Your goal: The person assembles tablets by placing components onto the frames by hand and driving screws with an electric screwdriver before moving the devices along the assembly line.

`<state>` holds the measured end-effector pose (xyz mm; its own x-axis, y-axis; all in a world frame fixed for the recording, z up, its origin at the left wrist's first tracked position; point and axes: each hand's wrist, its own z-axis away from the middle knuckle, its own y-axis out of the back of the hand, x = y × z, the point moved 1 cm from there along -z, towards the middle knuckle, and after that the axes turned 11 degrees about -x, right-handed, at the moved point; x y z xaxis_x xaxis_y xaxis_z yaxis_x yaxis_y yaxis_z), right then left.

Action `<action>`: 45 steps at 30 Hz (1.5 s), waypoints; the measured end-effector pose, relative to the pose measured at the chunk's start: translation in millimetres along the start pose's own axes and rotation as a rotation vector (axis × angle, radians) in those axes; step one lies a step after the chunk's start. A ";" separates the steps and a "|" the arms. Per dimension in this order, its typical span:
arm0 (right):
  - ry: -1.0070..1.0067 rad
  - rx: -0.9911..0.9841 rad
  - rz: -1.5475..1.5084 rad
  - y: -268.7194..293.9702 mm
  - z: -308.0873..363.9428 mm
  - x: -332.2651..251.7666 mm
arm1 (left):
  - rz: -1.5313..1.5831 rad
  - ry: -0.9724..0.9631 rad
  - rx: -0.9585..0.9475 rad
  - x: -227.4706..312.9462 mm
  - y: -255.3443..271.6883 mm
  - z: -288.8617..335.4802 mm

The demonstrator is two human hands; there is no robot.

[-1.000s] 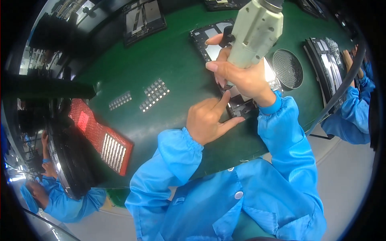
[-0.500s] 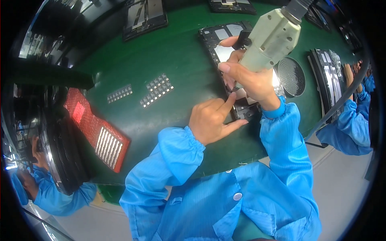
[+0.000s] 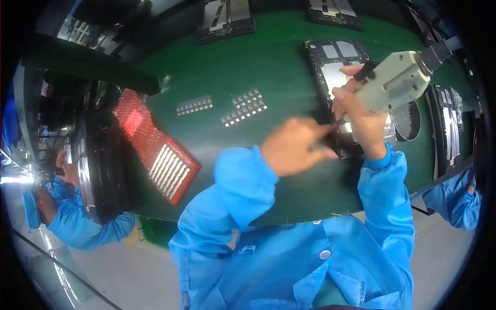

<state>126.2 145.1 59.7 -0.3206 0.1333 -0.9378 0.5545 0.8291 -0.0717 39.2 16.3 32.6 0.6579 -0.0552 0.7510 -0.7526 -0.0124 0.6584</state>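
My right hand (image 3: pixel 364 119) is wrapped round a pale electric screwdriver (image 3: pixel 395 82), its body slanting up to the right. Beneath it lies an opened tablet-like device (image 3: pixel 333 75) with a black frame and silver plates; hand and tool cover part of it, and the tool's tip is hidden. Just left of the device's lower edge is my left hand (image 3: pixel 294 147), blurred by motion. Its thumb and forefinger point apart towards the device, with nothing seen between them. A round mesh-patterned dish (image 3: pixel 408 121) stands right of the device, partly behind my right hand.
Strips of small parts (image 3: pixel 245 107) lie on the green mat (image 3: pixel 206 150). Left of them is a red bubble-wrap pouch (image 3: pixel 137 121) with rows of pale strips. Stacked devices (image 3: pixel 448 124) stand at right, dark ones (image 3: pixel 103 165) at left. Co-workers' blue sleeves (image 3: pixel 77 227) show at both sides.
The whole view has shifted, so the table things appear farther right. My left hand has drawn back from the device's lower edge. The screwdriver has tilted further over to the right in my right hand.
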 end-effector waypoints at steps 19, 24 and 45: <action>0.098 0.248 0.065 150.5 -1.9 -26.6 | -0.023 0.581 0.181 -60.2 75.0 43.3; 0.143 0.263 -0.043 172.7 -6.7 -11.0 | -0.245 0.571 0.091 -38.4 75.6 31.7; 0.043 0.225 0.098 171.8 -9.4 3.1 | 0.365 0.652 0.209 -41.2 65.4 43.1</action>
<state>213.3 293.1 47.7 -0.2871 0.2340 -0.9289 0.7397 0.6703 -0.0598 -38.3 -25.3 42.6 0.2018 0.5059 0.8386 -0.8715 -0.2979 0.3895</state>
